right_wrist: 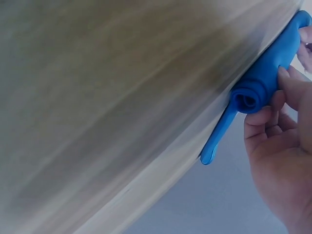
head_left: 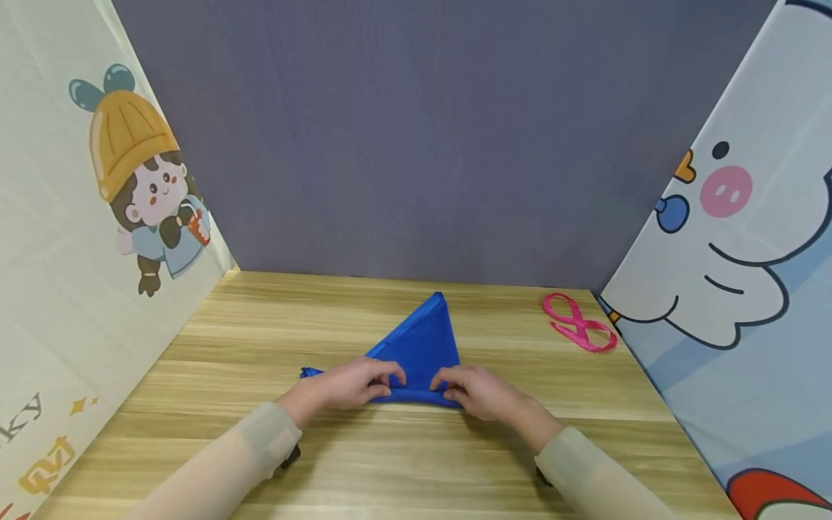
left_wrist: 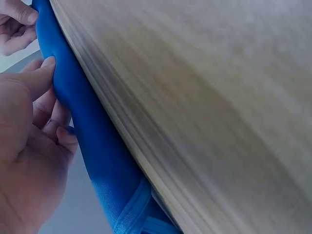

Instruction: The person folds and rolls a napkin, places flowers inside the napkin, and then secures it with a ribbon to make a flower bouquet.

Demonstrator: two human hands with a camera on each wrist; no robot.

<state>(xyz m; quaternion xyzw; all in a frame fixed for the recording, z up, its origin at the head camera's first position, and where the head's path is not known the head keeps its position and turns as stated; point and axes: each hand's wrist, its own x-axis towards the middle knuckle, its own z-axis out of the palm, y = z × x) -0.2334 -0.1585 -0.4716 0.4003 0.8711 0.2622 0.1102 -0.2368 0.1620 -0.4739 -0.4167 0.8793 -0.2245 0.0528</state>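
Observation:
A blue cloth (head_left: 421, 350) lies on the table, its far part a flat triangle pointing away from me and its near edge rolled into a tube. My left hand (head_left: 354, 381) pinches the left part of this roll with thumb and curled fingers. At its right part my right hand (head_left: 482, 391) grips the same roll. In the right wrist view the roll's end (right_wrist: 249, 97) shows a spiral of layers, with a flat strip of cloth running out beneath. Stitched edging (left_wrist: 134, 207) is visible on the cloth in the left wrist view. A small crumpled blue tip (head_left: 310, 373) sticks out beyond my left hand.
A pink ribbon (head_left: 581, 323) lies looped at the back right of the wooden table (head_left: 273, 318). A grey panel (head_left: 416, 144) stands behind, and printed cartoon sheets (head_left: 58, 238) border the table on both sides.

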